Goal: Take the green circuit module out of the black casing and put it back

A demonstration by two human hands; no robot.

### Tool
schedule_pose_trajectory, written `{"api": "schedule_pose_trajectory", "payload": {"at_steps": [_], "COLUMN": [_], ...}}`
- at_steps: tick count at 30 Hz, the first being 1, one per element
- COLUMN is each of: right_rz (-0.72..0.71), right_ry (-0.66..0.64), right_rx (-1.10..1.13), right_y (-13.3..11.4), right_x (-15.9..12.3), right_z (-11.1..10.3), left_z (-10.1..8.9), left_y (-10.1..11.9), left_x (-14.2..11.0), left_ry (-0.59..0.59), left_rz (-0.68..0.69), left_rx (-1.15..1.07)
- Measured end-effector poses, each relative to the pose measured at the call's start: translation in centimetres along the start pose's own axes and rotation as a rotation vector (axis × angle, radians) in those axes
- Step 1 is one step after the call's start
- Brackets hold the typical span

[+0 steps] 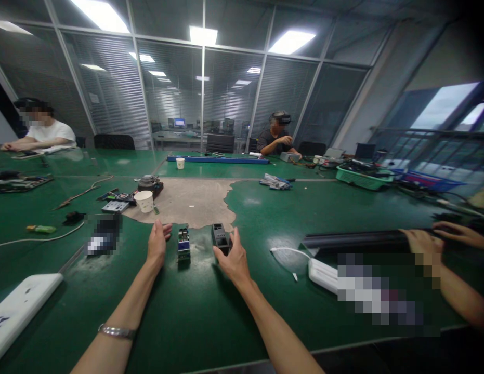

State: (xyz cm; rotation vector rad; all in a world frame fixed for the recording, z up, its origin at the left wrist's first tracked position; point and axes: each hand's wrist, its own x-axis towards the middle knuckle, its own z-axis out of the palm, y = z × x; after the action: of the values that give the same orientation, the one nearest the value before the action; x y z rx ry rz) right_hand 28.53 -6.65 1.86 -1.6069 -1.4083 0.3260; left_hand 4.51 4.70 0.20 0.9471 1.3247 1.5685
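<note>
A small electronic module with a blue part and exposed circuit boards (183, 247) lies on the green table between my hands. My left hand (157, 244) rests just left of it, apart from it, fingers stretched and holding nothing. To the module's right is a dark grey plastic housing (218, 235) with square openings in its top. My right hand (234, 259) grips this housing at its near right side, with the thumb at the front and the fingers along the right edge. Part of the housing is hidden behind those fingers.
A brown sheet (195, 202) covers the table ahead, bearing a paper cup (144, 201). A white power strip (323, 275) lies right, near another person's hands (424, 244) on a black bar (354, 240). Farther right stands a green basket (362, 179). Two people sit opposite.
</note>
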Motion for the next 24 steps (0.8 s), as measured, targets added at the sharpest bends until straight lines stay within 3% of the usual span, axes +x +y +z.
{"api": "schedule_pose_trajectory", "payload": {"at_steps": [7, 12, 18, 24], "right_rz": [-0.029, -0.04, -0.114, -0.108], "right_ry": [-0.042, 0.003, -0.092, -0.134], "right_rx": [0.056, 0.172, 0.272, 0.206], "right_y": [-0.2, -3.2, -7.4, -8.9], "right_x": [0.1, 0.2, -0.1, -0.4], "right_z": [-0.4, -0.6, 1.8, 4.1], "left_z": [0.0, 0.0, -0.1, -0.1], "left_y": [-0.1, -0.2, 0.1, 0.2], "left_x": [0.2, 0.2, -0.2, -0.2], "left_ry": [0.002, -0.009, -0.002, -0.001], "left_rz": [0.001, -0.004, 0.016, 0.013], "left_rx": [-0.003, -0.001, -0.039, -0.055]}}
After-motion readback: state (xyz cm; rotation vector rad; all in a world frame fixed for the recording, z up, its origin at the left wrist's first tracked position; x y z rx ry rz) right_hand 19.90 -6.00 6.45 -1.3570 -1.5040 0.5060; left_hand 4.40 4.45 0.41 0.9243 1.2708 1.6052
